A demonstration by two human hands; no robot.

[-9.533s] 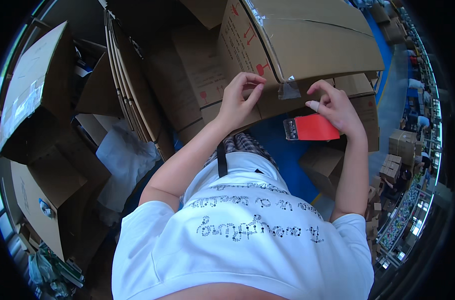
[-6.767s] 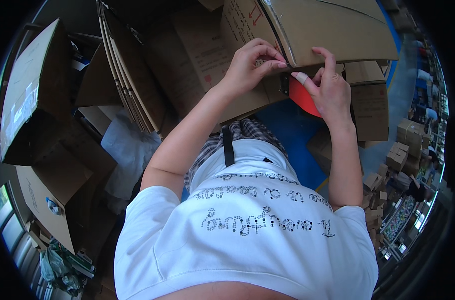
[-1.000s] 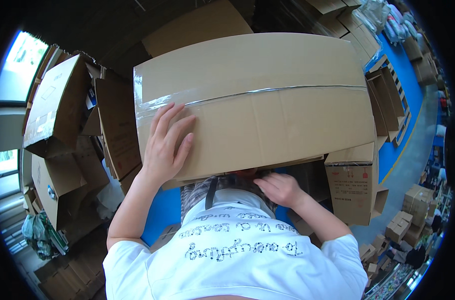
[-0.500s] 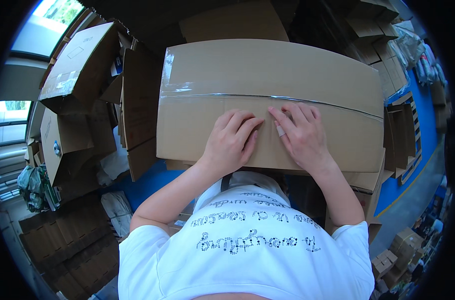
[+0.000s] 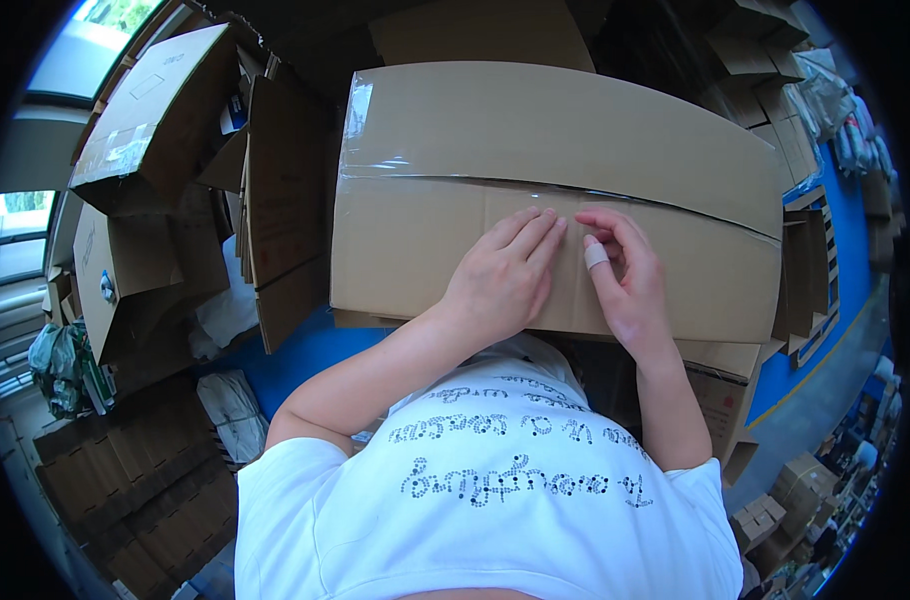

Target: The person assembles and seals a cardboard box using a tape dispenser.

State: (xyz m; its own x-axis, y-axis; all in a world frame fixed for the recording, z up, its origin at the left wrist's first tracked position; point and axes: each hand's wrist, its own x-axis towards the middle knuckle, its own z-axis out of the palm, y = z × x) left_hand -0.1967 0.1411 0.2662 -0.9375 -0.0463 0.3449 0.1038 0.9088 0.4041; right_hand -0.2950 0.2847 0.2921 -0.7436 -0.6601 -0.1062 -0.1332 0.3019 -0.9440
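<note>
A large brown cardboard box (image 5: 565, 110) stands in front of me, its two top flaps meeting along a seam (image 5: 535, 187) that gapes slightly as a dark line. Shiny clear tape (image 5: 380, 167) shows at the seam's left end. On the near flap (image 5: 405, 260) lies my left hand (image 5: 508, 270), fingers stretched out together, tips just short of the seam. Beside it, my right hand (image 5: 630, 275) is turned on its side over the same flap, fingers curved and apart from the thumb, which wears a white bandage (image 5: 596, 256). Nothing shows in either hand.
Flattened cardboard sheets (image 5: 285, 200) stand upright left of the box, beside stacked boxes (image 5: 145, 110). Another carton (image 5: 720, 375) sits under the box at the near right. Stacked cardboard (image 5: 135, 480) lies at the lower left. Clear plastic wrapping (image 5: 820, 95) is at the far right.
Both hands have shifted slightly right in the picture. The left hand's bent fingers have straightened and flattened; the right has turned onto its side. The box appears a little higher and further right.
</note>
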